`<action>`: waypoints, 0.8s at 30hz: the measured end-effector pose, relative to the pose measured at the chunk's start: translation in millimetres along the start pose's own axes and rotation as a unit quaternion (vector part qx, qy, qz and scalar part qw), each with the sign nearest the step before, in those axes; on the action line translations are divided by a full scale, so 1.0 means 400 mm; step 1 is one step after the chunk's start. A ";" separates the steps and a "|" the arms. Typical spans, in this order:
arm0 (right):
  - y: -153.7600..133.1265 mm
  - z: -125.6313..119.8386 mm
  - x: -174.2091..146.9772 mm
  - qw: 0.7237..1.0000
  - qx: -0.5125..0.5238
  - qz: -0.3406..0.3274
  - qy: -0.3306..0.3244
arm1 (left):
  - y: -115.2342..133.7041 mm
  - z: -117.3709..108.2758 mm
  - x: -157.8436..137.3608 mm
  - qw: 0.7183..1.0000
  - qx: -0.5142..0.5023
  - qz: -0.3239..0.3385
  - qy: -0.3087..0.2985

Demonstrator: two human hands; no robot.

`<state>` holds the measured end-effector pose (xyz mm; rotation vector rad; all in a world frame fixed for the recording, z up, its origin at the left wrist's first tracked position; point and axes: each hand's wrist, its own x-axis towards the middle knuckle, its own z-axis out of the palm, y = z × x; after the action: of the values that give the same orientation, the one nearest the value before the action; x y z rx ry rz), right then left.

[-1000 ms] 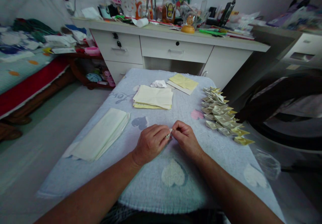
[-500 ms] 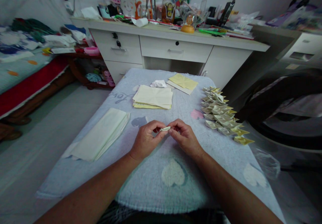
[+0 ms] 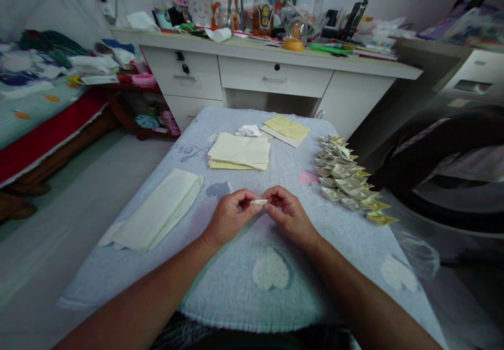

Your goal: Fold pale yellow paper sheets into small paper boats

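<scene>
Between my two hands, above the middle of the cloth-covered table (image 3: 315, 266), is a small piece of folded pale paper (image 3: 259, 201). My left hand (image 3: 234, 213) pinches its left end between thumb and fingers. At its right end the thumb and fingertips of my right hand (image 3: 287, 211) close on it. Most of the fold is hidden by the fingers. To the right stand rows of folded paper pieces (image 3: 346, 177), pale and yellow with pointed ends. Ahead of my hands lies a stack of cream and yellow paper sheets (image 3: 239, 150).
A folded pale sheet bundle (image 3: 157, 211) lies at the left. Crumpled white paper (image 3: 248, 130) and yellow sheets (image 3: 287, 127) are at the back. Beyond the table is a white desk (image 3: 271, 72) crowded with jars. A front-loading washing machine (image 3: 464, 129) stands at the right.
Both hands stay almost in place. The folded paper has turned slightly and now lies more level between the fingertips.
</scene>
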<state>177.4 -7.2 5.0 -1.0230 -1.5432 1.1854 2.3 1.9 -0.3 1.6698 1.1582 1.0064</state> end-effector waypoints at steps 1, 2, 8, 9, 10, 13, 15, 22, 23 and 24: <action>-0.003 -0.001 -0.001 0.999 -0.022 -0.021 0.012 | -0.003 0.000 0.001 1.000 -0.007 -0.006 -0.005; -0.006 -0.002 -0.002 0.998 -0.048 -0.045 0.021 | -0.005 0.001 0.001 1.000 -0.012 -0.012 -0.010; -0.012 -0.011 -0.001 0.981 -0.162 -0.105 0.010 | -0.008 0.002 0.002 1.000 -0.008 -0.017 -0.017; -0.010 -0.012 -0.001 0.980 -0.169 -0.108 0.007 | -0.007 0.002 0.002 1.000 0.000 -0.016 -0.016; -0.008 -0.013 0.000 0.978 -0.177 -0.112 0.004 | -0.005 0.002 0.002 1.000 0.011 -0.015 -0.014; -0.004 -0.016 -0.001 0.970 -0.212 -0.122 -0.005 | -0.002 0.001 0.002 0.999 0.042 -0.011 -0.009; -0.003 -0.016 -0.001 0.964 -0.234 -0.126 -0.009 | -0.001 0.001 0.002 0.998 0.057 -0.009 -0.007; 0.000 -0.013 0.001 0.966 -0.234 -0.108 -0.019 | -0.004 0.004 -0.001 0.997 0.082 0.000 -0.014; 0.001 -0.013 0.002 0.967 -0.234 -0.102 -0.019 | -0.005 0.005 -0.002 0.996 0.085 0.001 -0.013; 0.003 -0.012 0.004 0.967 -0.234 -0.098 -0.020 | -0.005 0.006 -0.003 0.996 0.090 0.003 -0.011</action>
<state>181.8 -4.4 4.8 -1.1159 -1.9610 0.7197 3.6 0.6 -3.1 1.8224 1.2608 0.9077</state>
